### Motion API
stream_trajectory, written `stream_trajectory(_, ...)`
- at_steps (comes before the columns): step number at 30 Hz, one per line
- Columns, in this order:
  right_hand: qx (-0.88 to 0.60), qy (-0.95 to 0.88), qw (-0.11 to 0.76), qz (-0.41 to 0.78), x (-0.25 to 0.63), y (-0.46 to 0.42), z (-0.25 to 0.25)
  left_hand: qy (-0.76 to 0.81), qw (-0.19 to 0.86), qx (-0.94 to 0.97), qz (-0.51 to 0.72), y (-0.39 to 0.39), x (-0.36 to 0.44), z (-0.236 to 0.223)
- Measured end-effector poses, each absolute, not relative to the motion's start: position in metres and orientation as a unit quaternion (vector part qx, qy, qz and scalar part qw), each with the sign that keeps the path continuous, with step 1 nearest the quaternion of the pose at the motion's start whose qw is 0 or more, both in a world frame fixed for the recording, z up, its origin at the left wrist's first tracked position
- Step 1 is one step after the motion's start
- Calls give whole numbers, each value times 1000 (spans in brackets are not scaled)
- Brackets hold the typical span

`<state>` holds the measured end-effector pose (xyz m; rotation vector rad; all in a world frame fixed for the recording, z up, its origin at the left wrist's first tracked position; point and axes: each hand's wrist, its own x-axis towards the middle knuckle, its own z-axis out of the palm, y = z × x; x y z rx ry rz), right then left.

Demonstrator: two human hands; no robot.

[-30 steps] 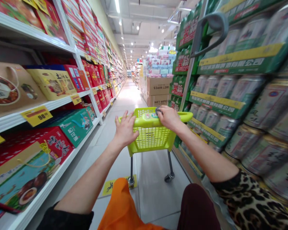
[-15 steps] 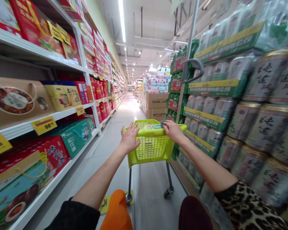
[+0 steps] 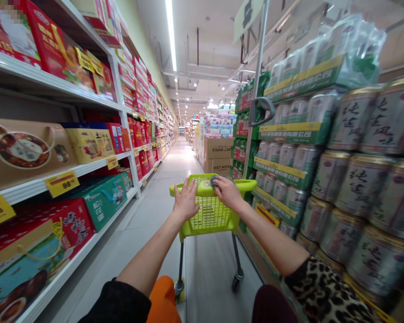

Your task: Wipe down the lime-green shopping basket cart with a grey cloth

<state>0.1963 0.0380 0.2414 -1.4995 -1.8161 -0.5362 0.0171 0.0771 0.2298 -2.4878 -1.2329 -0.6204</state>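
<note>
My hands rest on the back of a small lime-green wire shopping cart (image 3: 211,215) on thin metal legs with castors. My left hand (image 3: 186,200) lies flat on the basket's mesh top, fingers spread. My right hand (image 3: 227,193) curls over the cart's rim, with a small dark grey object (image 3: 214,181) under its fingertips. That object is partly hidden, so I cannot tell what it is. A pale green packet (image 3: 200,181) lies at the top of the basket, just between my hands.
Shelves of boxed goods (image 3: 90,143) with yellow price tags line the left. Stacked cans in green-banded shrink-wrap (image 3: 360,188) form a wall on the right. Cartons of wet wipes (image 3: 218,154) stand ahead beside the tiled aisle floor (image 3: 205,269). An orange cloth (image 3: 163,300) hangs below.
My view has tilted upward and levelled, so the cart sits lower in the picture and more ceiling shows. Both hands stay in the same places on the cart.
</note>
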Motion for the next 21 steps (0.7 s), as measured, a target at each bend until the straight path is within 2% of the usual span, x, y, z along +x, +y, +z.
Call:
stream_trajectory(6, -672, -614, 354, -214, 282, 20, 241, -421, 154, -865, -224, 81, 14, 227)
stream_trajectory(10, -664, -613, 368, -220, 248, 30, 233, -431, 154, -864, -211, 78, 17, 229)
stream_trajectory(15, -553, -713, 373, -217, 185, 42, 230, -426, 164, -867, -201, 78, 13, 230)
stream_trajectory(18, -548, -727, 356, -210, 192, 38, 234, -419, 170, -868, -204, 79, 9, 229)
stream_trajectory(21, -614, -674, 358, -201, 231, 30, 234, -415, 163, -871, -207, 81, 9, 228)
